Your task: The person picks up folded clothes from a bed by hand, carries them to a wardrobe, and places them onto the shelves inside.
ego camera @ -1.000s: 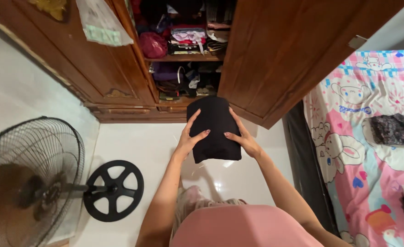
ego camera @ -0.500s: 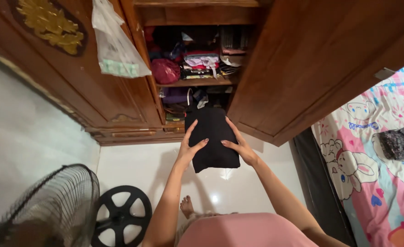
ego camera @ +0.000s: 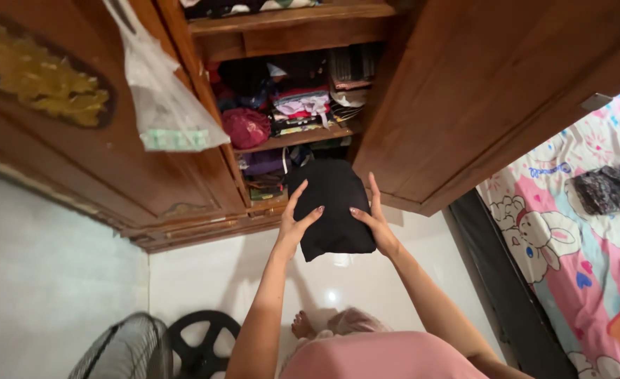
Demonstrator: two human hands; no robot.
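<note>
A folded black garment (ego camera: 332, 203) is held flat between both my hands in front of an open wooden wardrobe (ego camera: 464, 91). My left hand (ego camera: 294, 221) grips its left edge, thumb on top. On the right edge sits my right hand (ego camera: 374, 223), fingers spread along the side. The garment is raised to about the level of the lower shelf (ego camera: 296, 138), which holds stacked clothes (ego camera: 303, 105) and a red bundle (ego camera: 245, 128).
A clear plastic bag (ego camera: 159, 98) hangs on the left wardrobe door. The right door (ego camera: 492, 84) stands open. A bed with a pink cartoon sheet (ego camera: 576, 238) holds a dark patterned cloth (ego camera: 608, 186). A standing fan (ego camera: 131, 351) is at the lower left on the white floor.
The view has tilted upward and I have stepped closer to the wardrobe. The black garment has risen toward the shelves. The fan has slid nearly out of view.
</note>
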